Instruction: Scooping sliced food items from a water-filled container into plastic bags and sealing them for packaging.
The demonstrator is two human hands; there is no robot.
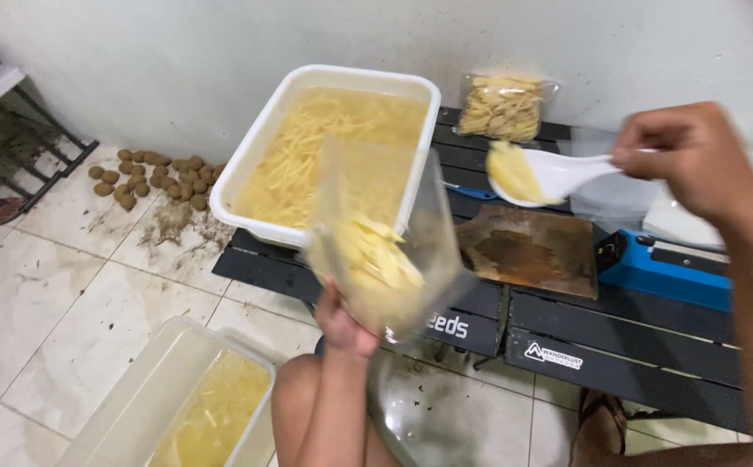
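Observation:
My left hand [343, 323] grips the bottom of a clear plastic bag [385, 233], held open and part full of pale potato sticks. My right hand [695, 156] holds the handle of a white ladle [558, 171] carrying a scoop of potato sticks, to the right of the bag and above the table. Behind the bag stands a white rectangular tub [255, 164] full of cut potato sticks in water, resting on the low black slatted table [618, 346].
A sealed bag of potato sticks [504, 106] lies at the table's back. A wooden board [528, 251] and a blue heat sealer [666, 268] sit to the right. Whole potatoes [156, 175] lie on the tiled floor. A clear tub with yellowish water [178, 406] stands at lower left.

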